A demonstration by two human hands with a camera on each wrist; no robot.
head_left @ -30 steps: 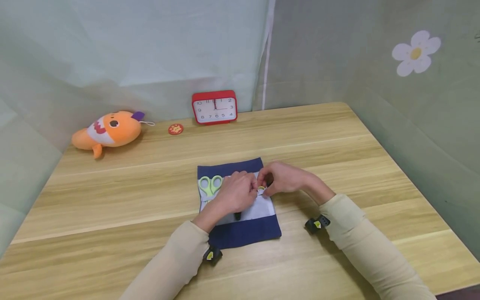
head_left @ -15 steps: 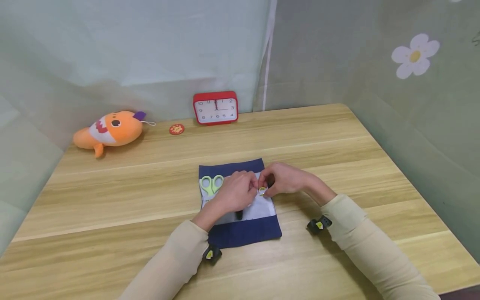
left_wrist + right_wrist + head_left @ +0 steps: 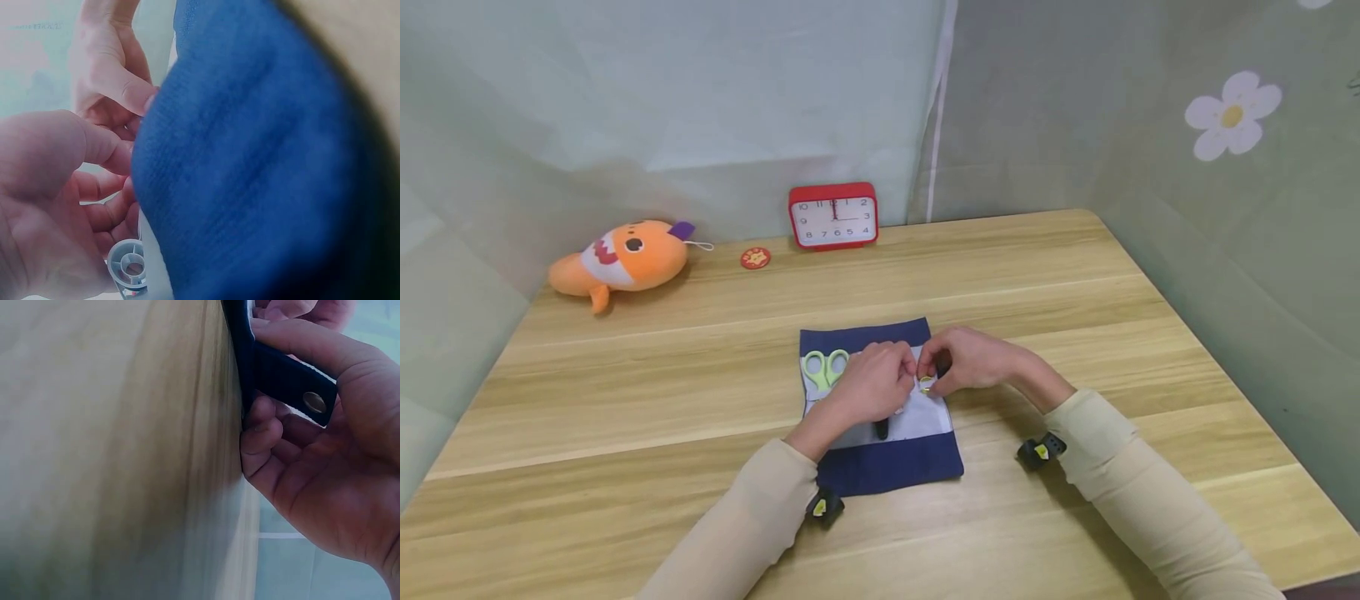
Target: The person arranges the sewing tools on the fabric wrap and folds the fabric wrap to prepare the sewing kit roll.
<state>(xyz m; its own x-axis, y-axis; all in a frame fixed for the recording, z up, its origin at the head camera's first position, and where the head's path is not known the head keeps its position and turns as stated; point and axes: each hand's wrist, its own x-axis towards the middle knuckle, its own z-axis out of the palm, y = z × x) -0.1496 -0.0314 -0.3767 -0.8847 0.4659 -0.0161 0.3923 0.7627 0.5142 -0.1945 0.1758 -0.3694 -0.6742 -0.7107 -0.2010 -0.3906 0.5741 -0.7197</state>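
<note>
A navy and pale grey fabric organizer lies unrolled on the wooden table, holding green-handled scissors at its left. My left hand bends over its middle, thumb and fingertips pinched together at the fabric; a black-ended object shows below it. My right hand holds a small yellow-edged thing between thumb and fingers at the right edge; its kind is unclear. In the right wrist view a navy strap with a metal snap sticks out past my right fingers. A pale round hub appears under my left fingers.
An orange plush shark, a round red badge and a red alarm clock stand along the table's back edge. Hanging cloth closes off the back and sides of the wooden table.
The right thumb and fingertips have shifted slightly, and more of the yellow-edged thing shows between them. My left hand stays nearly still over the organizer. The whole view has shifted a little.
</note>
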